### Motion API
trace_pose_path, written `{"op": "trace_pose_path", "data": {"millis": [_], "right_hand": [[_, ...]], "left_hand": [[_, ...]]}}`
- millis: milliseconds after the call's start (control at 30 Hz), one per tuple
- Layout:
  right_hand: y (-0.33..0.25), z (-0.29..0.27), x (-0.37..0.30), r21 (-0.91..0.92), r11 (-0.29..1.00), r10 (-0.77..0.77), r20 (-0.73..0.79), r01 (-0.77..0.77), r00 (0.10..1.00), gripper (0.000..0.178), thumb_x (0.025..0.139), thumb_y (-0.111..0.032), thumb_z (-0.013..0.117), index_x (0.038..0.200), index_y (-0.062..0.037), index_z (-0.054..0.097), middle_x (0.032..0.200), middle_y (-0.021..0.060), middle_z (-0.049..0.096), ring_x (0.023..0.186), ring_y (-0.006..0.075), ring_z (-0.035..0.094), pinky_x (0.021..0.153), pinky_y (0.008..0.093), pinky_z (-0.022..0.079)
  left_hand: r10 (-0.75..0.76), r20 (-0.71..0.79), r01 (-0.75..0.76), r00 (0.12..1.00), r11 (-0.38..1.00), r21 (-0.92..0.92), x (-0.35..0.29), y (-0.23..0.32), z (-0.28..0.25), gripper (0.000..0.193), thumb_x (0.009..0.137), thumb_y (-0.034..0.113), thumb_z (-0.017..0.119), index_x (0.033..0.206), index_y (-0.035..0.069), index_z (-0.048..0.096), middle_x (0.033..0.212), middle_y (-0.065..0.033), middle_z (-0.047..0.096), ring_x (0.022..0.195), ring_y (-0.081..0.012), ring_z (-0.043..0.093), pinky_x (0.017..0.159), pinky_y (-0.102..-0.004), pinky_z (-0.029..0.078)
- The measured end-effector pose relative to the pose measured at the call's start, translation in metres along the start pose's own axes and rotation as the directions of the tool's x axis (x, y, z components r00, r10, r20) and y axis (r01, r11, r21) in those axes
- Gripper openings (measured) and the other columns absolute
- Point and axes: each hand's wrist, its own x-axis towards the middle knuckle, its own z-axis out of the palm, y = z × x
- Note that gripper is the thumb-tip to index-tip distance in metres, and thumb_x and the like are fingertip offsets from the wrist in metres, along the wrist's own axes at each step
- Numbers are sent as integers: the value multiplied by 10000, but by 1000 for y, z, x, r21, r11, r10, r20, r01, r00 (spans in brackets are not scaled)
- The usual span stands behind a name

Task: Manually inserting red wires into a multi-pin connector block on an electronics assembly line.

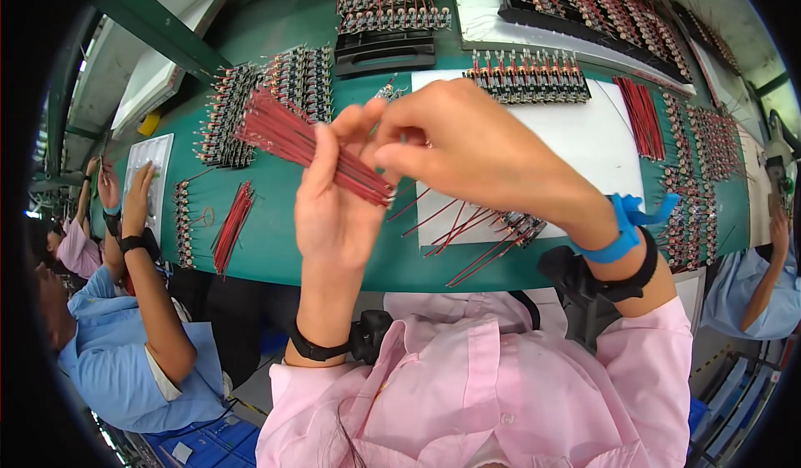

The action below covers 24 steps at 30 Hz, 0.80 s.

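Note:
A thick bundle of short red wires (279, 130) lies slanted across the palm of my left hand (332, 230), held under its thumb. The wires' far ends fan out to the upper left; the near ends gather below my right fingertips. Just right of the bundle, my right hand (463, 138) has its fingers curled and the thumb brought in toward them. Whatever that pinch holds is hidden or too small to name. Below my right hand, loose red wires (455, 226) run to a small group of circuit boards (521, 226) on a white sheet (617, 151).
Rows of small circuit boards (229, 118) stand left on the green table (384, 268), with more boards (530, 80) behind my right hand. Red wire bundles lie at left (234, 226) and right (640, 118). A black tray (385, 53) stands at the back. Co-workers in blue sit both sides.

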Motion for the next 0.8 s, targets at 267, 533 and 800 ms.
{"op": "trace_pose_path", "data": {"millis": [267,533,800], "right_hand": [[3,5,8,-31,990,-137,13,137,990,146,679,-83,545,614,33,485,508,95,484,473,155,468,450,274,363],[17,1,4,558,795,176,160,-236,971,162,758,-104,522,633,-8,486,511,25,500,396,55,415,361,188,306],[19,19,8,547,812,101,213,-204,972,157,774,-122,520,660,-18,491,518,33,503,365,33,387,344,165,268]], "left_hand": [[44,5,-45,999,995,88,1,-11,19,363,893,266,285,1090,-13,407,1150,-138,424,1034,-210,433,898,-356,342],[151,50,-159,987,955,250,-8,14,-26,350,886,272,316,1061,-12,421,1030,-116,483,948,-201,474,828,-357,389],[331,-301,-168,894,873,458,-1,0,8,259,886,255,327,921,34,458,821,-64,502,701,-151,497,643,-286,416]]}}
